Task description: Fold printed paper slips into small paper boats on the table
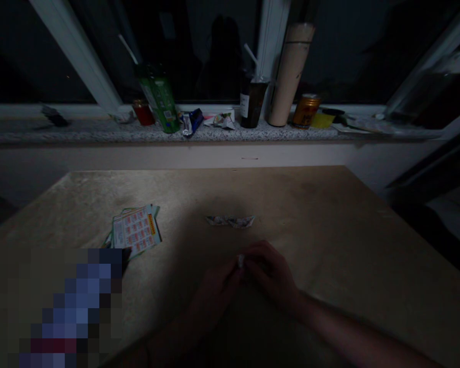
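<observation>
Over the near middle of the table, my left hand point(216, 286) and my right hand point(272, 271) meet with fingertips pinched together. Between them shows a small whitish piece of folded paper point(240, 261), mostly covered by the fingers; its shape is hard to make out in the dim light. Just beyond the hands, two folded printed-paper pieces point(242, 222) lie end to end, a little like small boats. A stack of printed cards or sheets point(136, 229) lies on the table to the left of my hands.
The wooden table point(310, 204) reaches to the wall under a window. On the stone sill point(214, 134) stand a green bottle point(161, 102), a cup with a straw point(252, 102), a tall flask point(291, 76), an orange can point(306, 110), a red jar point(142, 112) and wrappers. Pixelation covers the lower left.
</observation>
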Motion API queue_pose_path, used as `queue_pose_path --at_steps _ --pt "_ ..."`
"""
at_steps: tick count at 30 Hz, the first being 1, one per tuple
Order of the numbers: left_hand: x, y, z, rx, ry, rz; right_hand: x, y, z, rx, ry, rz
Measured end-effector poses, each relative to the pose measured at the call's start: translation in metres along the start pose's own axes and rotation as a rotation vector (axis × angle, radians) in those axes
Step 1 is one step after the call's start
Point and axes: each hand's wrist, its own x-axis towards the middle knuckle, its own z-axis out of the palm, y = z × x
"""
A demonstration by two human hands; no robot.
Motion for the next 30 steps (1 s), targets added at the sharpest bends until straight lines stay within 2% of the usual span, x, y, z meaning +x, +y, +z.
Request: queue_pose_path --at_steps 4,13,20,30 --pt "0.0018 -0.0008 -0.0014 -0.063 -0.008 -0.028 -0.0001 -0.0008 -0.0008 0.035 -0.044 0.01" --pt "0.0016 -0.0009 -0.0007 -0.082 -0.03 -0.047 -0.0044 0.0045 0.0001 -0.029 -0.025 -0.036" --pt "0.0028 0.0003 -0.0034 -0.185 -0.052 -0.08 -0.0028 -0.0002 -0.0025 -0.062 -0.026 -0.13" --pt "0.0038 0.0056 -0.0066 -0.206 -0.037 -0.101 -0.0051 -0.0008 -0.0033 -0.085 -0.037 -0.067"
